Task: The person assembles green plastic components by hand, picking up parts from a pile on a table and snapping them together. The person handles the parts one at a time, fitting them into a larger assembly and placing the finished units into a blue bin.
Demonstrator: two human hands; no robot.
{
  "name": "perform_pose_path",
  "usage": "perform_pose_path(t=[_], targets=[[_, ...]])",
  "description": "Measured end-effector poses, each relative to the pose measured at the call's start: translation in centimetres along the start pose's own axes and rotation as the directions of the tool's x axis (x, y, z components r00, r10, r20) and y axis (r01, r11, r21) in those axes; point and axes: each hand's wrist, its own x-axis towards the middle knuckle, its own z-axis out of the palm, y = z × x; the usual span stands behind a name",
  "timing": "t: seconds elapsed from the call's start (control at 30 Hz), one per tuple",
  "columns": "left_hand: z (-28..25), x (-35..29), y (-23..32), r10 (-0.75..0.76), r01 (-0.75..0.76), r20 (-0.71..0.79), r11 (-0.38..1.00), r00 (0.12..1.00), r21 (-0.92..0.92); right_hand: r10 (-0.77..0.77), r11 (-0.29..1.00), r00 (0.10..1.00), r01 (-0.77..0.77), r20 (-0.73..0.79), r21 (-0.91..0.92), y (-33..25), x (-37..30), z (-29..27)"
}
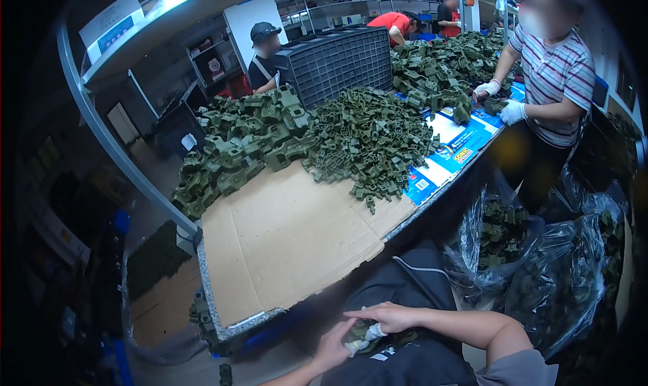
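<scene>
Low at the front, over my lap, my left hand (pixel 333 346) and my right hand (pixel 386 316) come together around a dark green plastic part (pixel 361 331). Both hands are closed about it, and the fingers hide much of its shape. White coverings wrap some fingertips. My right index finger stretches across above the part toward my left hand. More green shows beside my right hand, against my dark apron (pixel 412 360), but I cannot make out its outline.
A cardboard sheet (pixel 290 244) covers the near table. Behind it lie piles of small green parts (pixel 374 140) and larger green parts (pixel 250 133), and a black crate (pixel 337 62). Plastic bags of parts (pixel 553 271) stand at right. A gloved co-worker (pixel 557 69) handles parts at far right.
</scene>
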Motion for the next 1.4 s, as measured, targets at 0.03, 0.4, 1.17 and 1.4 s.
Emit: perform_pose_path(t=[0.03, 0.4, 1.17, 1.4], targets=[[-0.4, 0.2, 0.2, 0.007, -0.007, 0.058, 1.000, 0.998, 0.003, 0.010, 1.000, 0.999, -0.010, -0.037, -0.013, -0.4, -0.7, -0.1], [-0.5, 7.1, 5.0, 0.357, -0.117, 0.213, 0.713, 0.909, -0.692, -0.121, 0.964, 0.523, -0.140, -0.844, -0.225, -8.9, -7.4, -2.7], [-2.2, 29.7, 16.4, 0.141, -0.163, 0.430, 0.987, 0.892, 0.015, 0.263, 0.848, 0.700, 0.160, -0.664, 0.505, 7.9, -17.2, -20.0], [-1.8, 42.1, 19.8, 0.070, -0.035, 0.092, 0.942, 0.993, -0.335, 0.314, 0.716, 0.577, 0.378, -0.754, 0.587, 14.1, -16.4, -33.2]])
